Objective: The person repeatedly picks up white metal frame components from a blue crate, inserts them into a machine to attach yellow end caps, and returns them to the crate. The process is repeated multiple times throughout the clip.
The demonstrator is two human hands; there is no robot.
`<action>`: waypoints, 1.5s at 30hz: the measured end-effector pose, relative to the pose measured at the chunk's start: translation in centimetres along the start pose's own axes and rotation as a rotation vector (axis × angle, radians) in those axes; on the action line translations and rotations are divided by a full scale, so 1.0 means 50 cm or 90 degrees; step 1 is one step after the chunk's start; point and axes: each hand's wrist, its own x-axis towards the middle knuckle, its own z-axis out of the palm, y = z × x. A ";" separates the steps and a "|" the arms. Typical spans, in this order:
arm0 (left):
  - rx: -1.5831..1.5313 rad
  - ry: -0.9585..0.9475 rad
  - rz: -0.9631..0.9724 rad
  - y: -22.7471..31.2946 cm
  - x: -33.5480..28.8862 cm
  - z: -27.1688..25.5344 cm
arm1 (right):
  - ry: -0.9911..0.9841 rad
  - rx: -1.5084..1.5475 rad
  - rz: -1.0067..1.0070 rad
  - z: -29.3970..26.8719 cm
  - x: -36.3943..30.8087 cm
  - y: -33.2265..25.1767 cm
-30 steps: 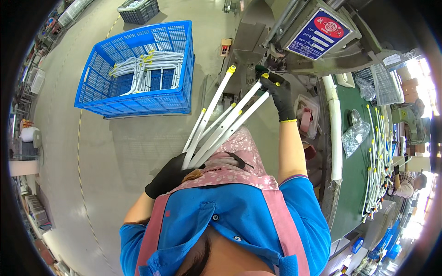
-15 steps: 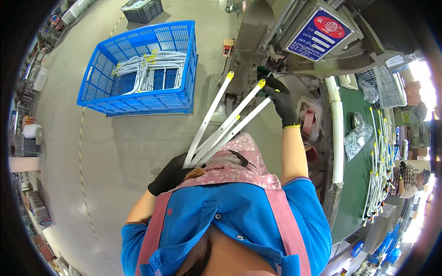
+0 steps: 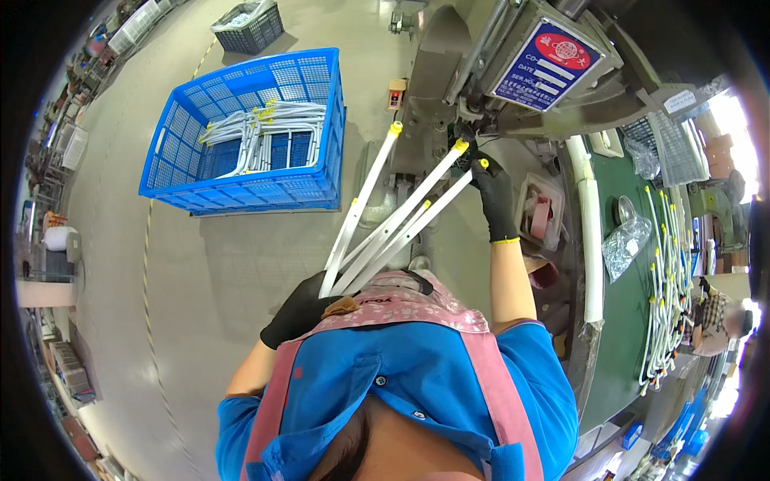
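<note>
Several white tubes (image 3: pixel 367 200) with yellow end caps fan out in front of my apron, their capped far ends spread apart beside the machine (image 3: pixel 449 100). My left hand (image 3: pixel 295 311), in a black glove, is closed around their near ends at my waist; its fingers are partly hidden. At the far end, my black-gloved right hand (image 3: pixel 496 200) grips the rightmost tube close to its yellow cap (image 3: pixel 484 163). Its fingertips lie next to the dark machine head and are partly out of sight.
Left of the machine, a blue crate (image 3: pixel 265 196) holds white tube frames. To the right, a green table (image 3: pixel 613 353) carries many capped tubes (image 3: pixel 659 297) and a clear plastic bag (image 3: pixel 627 247). A white bin (image 3: pixel 541 212) stands below the machine; another person (image 3: pixel 712 321) is at far right.
My right hand has drawn slightly back toward me, its fingers now curled by the rightmost tube's cap. More yellow caps show lower among the tubes. My view has shifted a little.
</note>
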 end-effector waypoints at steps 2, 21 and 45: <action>0.048 0.030 0.033 -0.002 -0.001 -0.007 | 0.012 -0.044 -0.059 0.002 0.003 -0.018; -0.039 0.029 0.012 -0.067 -0.007 -0.019 | -0.046 -0.186 -0.112 0.058 0.028 -0.095; -0.101 0.039 -0.019 -0.063 -0.021 -0.017 | -0.026 -0.142 -0.037 0.058 0.005 -0.017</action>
